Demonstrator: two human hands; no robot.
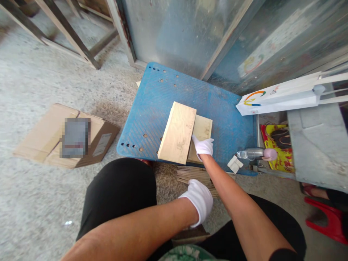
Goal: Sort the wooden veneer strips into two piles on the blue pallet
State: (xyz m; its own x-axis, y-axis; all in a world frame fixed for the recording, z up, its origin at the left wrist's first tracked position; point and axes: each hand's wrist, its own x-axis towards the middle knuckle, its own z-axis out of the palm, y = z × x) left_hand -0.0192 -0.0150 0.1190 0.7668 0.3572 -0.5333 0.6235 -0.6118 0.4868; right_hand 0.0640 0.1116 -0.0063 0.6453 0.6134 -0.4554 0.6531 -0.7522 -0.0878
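Note:
My right hand [204, 146], in a white glove, lies on a pale wooden board [204, 127], fingers apart. Its thumb side is close to the edge of a larger pale wooden piece [178, 132], which overlaps that board. Both rest on a blue plastic platform [217, 105] near its front edge. Also gloved in white, my left hand [200, 201] hangs lower, between my knees. Beside it is a stack of thin brown slats or sheets [190, 174]. The left fingers are turned down and hidden, so their grip does not show.
A cardboard box [35, 137] with a blurred item on it is at left. At right are a clear bottle [248, 154], a crumpled white paper [235, 164], a white bag [280, 98] and a red stool [326, 221]. Metal panels [174, 32] border the platform's back.

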